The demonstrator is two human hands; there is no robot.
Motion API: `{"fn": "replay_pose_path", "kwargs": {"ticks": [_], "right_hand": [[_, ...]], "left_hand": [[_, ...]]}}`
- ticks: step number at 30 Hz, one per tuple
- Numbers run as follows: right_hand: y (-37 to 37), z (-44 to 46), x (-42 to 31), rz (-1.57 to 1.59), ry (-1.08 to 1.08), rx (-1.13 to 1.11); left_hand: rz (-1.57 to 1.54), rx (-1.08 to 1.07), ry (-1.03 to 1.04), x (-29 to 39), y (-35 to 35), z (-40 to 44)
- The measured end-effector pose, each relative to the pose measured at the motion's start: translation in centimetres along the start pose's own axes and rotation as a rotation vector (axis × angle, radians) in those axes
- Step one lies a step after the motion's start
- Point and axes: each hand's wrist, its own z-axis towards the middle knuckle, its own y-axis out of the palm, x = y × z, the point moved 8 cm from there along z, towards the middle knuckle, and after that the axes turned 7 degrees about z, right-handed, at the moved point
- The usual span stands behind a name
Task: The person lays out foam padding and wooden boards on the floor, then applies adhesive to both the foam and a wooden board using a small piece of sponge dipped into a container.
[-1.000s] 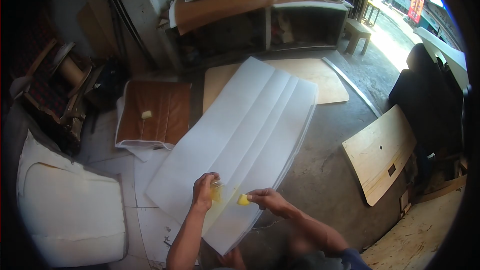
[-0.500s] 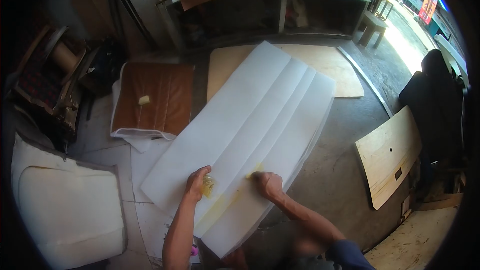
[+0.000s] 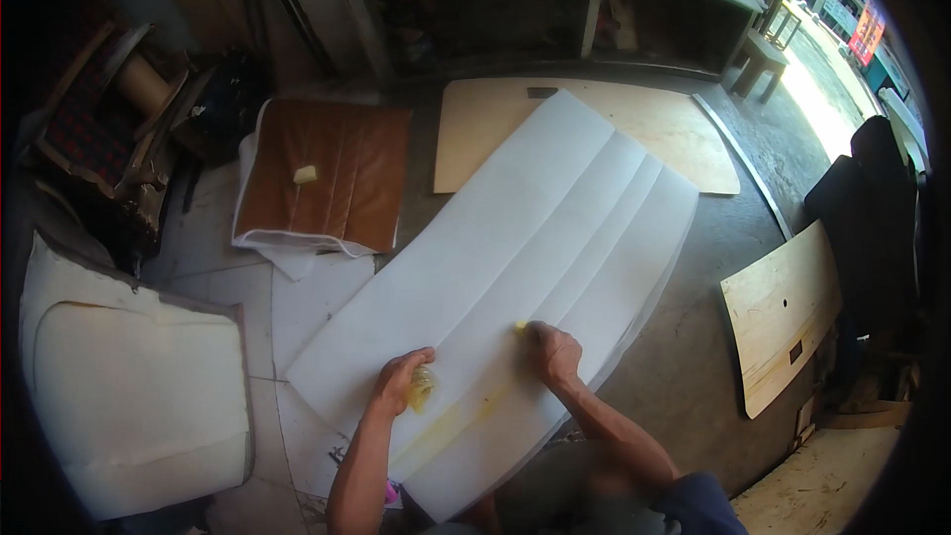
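While the left hand (image 3: 401, 376) is wrapped round a clear container (image 3: 423, 380) with something yellow in it, the right hand (image 3: 557, 352) pinches a small yellow piece (image 3: 519, 327), its fingers closed narrowly so that only a corner shows. Both hands are over the near half of the long white panel (image 3: 555, 208); whether the yellow piece presses on its surface or sits just above, I cannot tell. Yellow streaks (image 3: 446, 426) mark the panel's near end, so the step in hand looks like spreading — dabbing the yellow stuff along its face. A further stroke would call for a firm pinch and even pressure on the panel, with the container held level and within easy reach. Left of the panel lies a folded brown cover (image 3: 367, 163); a plywood board (image 3: 664, 129) lies partly under its far end.
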Motion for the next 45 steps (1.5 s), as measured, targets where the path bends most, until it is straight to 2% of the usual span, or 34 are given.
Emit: {"fn": "replay_pose_path", "kwargs": {"ticks": [1,3,9,10,11,13,14,16,17,19,20,22,23,25,27,29,30,34,41,44,45], "right_hand": [[1.1,-0.6,-1.0,-0.001,-0.127,0.029],[3.6,-3.1,-3.4,0.021,-0.272,-0.057],[8.9,-12.6,-8.8,0.114,-0.575,-0.392],[9.9,-13.5,-8.2,0.03,-0.555,-0.532],[9.0,-13.3,-8.5,0.03,-0.553,-0.524],[5.3,-10.8,-7.2,0.155,-0.36,-0.313],[3.7,-8.7,-6.2,0.104,-0.26,-0.281],[1.4,-5.5,-3.4,0.033,-0.109,-0.202],[0.4,-4.5,-2.3,0.013,-0.059,-0.153],[-0.4,-4.3,-1.3,0.015,-0.046,-0.163],[-0.4,-4.5,-0.9,0.02,-0.021,-0.177],[0.1,-5.2,-0.3,0.058,-0.014,-0.177],[0.2,-5.5,0.1,0.094,-0.006,-0.173],[-0.5,-5.9,0.5,0.145,0.001,-0.12],[-1.4,-6.2,0.5,0.202,0.002,-0.07],[-2.0,-5.9,1.1,0.178,0.078,-0.094],[-2.3,-5.8,1.1,0.181,0.077,-0.095],[-2.6,-6.7,2.0,0.176,0.107,-0.118],[-3.1,-6.9,2.5,0.117,0.111,-0.153],[-3.2,-7.3,2.6,0.13,0.083,-0.129],[-3.0,-7.3,2.4,0.135,0.08,-0.133]], "left_hand": [[-0.013,-0.001,0.006,-0.1,-0.1,0.3],[-0.004,0.003,-0.019,0.5,0.0,0.0],[-0.008,0.013,-0.03,-1.1,-0.8,0.3],[-0.024,0.026,-0.046,-1.1,-0.9,0.5],[-0.018,0.02,-0.042,-0.8,-0.7,0.4],[-0.101,0.089,0.008,-0.5,-1.1,-0.5],[-0.114,0.098,-0.006,-1.2,-1.4,-0.6],[0.024,0.236,0.176,-0.1,-3.5,0.0],[0.018,0.241,0.183,0.1,-3.7,0.4],[0.254,0.502,0.322,1.6,-5.5,0.1],[0.251,0.506,0.32,2.1,-5.7,-0.2],[0.593,0.66,0.29,3.7,-6.8,-1.4],[0.597,0.657,0.287,4.2,-6.3,-2.3],[0.916,1.034,0.763,9.2,-3.0,-9.0],[1.029,0.762,1.008,10.2,3.0,-12.5],[1.215,0.43,1.091,7.3,8.6,-13.5],[1.305,0.35,1.099,5.3,10.3,-13.3],[1.519,0.264,0.978,0.1,11.5,-10.5],[1.466,0.233,0.978,-0.4,11.3,-10.1],[1.299,0.32,0.911,0.1,8.9,-12.6],[1.25,0.493,0.874,0.0,6.9,-13.6]]}}
